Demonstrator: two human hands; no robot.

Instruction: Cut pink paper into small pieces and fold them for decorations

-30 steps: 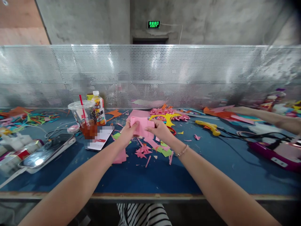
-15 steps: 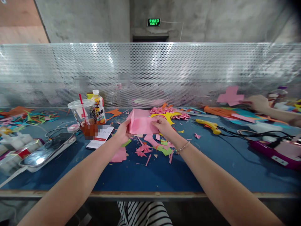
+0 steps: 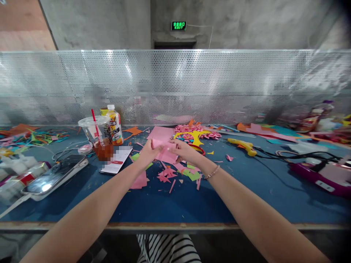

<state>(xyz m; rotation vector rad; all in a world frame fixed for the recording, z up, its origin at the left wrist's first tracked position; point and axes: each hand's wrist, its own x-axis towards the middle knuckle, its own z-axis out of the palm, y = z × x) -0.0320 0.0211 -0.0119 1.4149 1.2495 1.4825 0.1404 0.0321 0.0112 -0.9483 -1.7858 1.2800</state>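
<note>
Perforated metal screen runs full width behind the blue desk, concrete wall w/ green exit sign above it. Desk is strewn w/ cut paper: scrap pile far left, more colored sheets far right.

Right side: purple device w/ black cables, and a yellow glue gun nearer center. Left side: phone lying flat near the desk's front edge, a white card beside it, clear plastic cup w/ red straw and dark drink, juice bottle just behind the cup.

Center: flat pink sheet on the desk, w/ pink paper flowers and a yellow cutout to its right. Pink and green offcuts lie below the hands.

Both arms reach fwd to desk center. Left hand and right hand meet over the offcuts, each pinching one side of a folded pink paper, fingers closed on it. Paper sits between the two hands, approx. just above the desk surface; whether it touches the desk can't be told. Thin bracelet on the right wrist.
</note>
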